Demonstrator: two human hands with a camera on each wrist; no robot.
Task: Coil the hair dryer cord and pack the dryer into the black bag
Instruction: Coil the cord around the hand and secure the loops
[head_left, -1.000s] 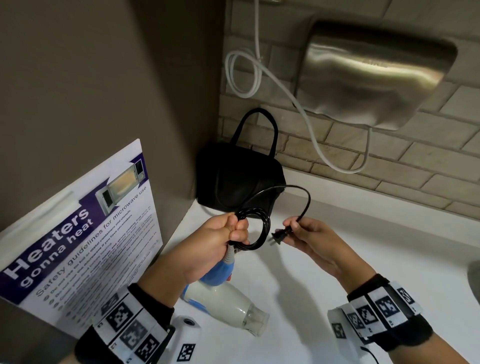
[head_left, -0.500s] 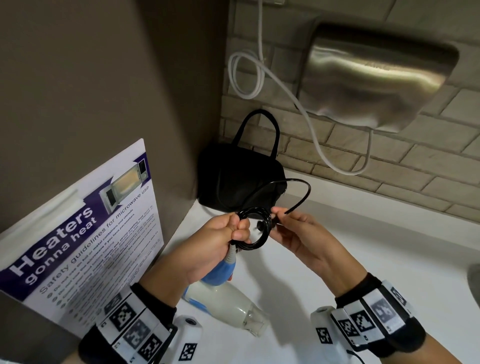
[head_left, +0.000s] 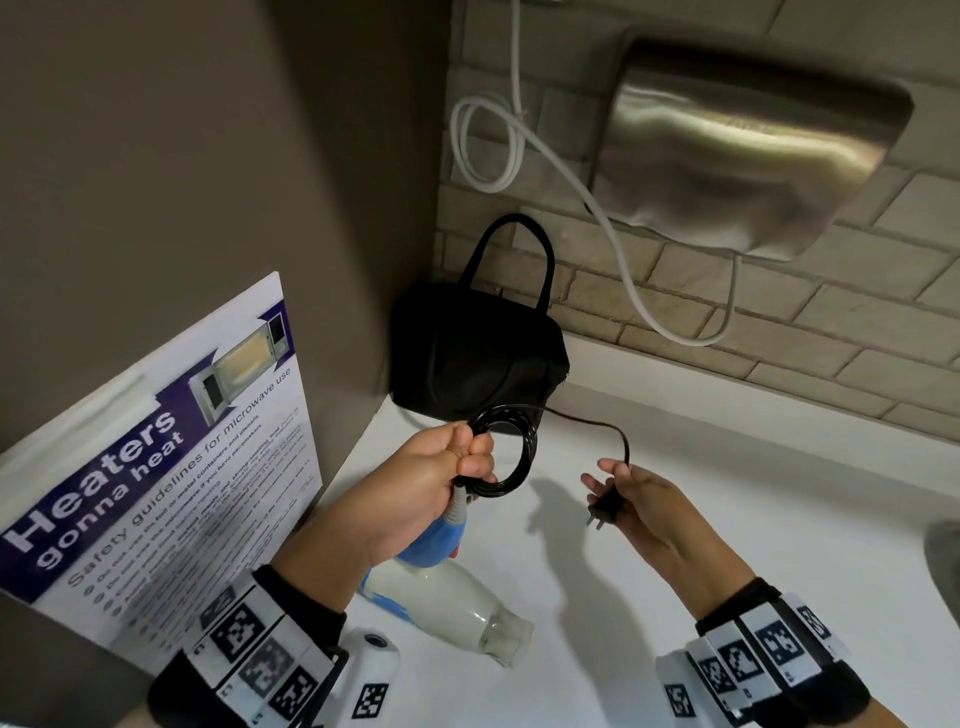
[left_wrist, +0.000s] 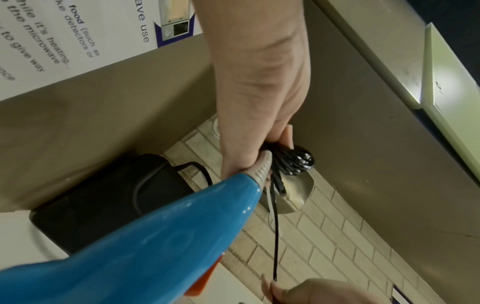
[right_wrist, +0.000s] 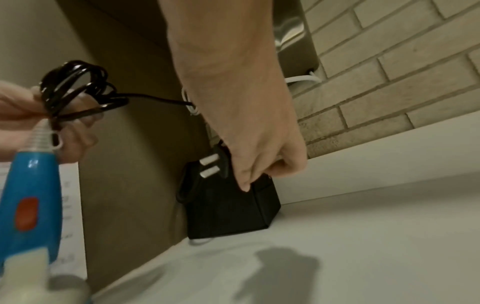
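My left hand (head_left: 436, 478) grips the coiled cord (head_left: 511, 452) at frame centre; my right hand (head_left: 641, 501) pinches the plug (head_left: 605, 512).

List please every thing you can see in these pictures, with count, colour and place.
dryer: 1, blue and white, above the counter, hanging from the left hand
cord: 1, black, coiled in the left hand, loose end to the right hand
plug: 1, black, in the right hand
bag: 1, black, back corner of the counter
counter: 1, white
poster: 1, white and purple, left wall
hand dryer: 1, steel, brick wall
cable: 1, white, brick wall
left hand: grips coil
right hand: holds plug
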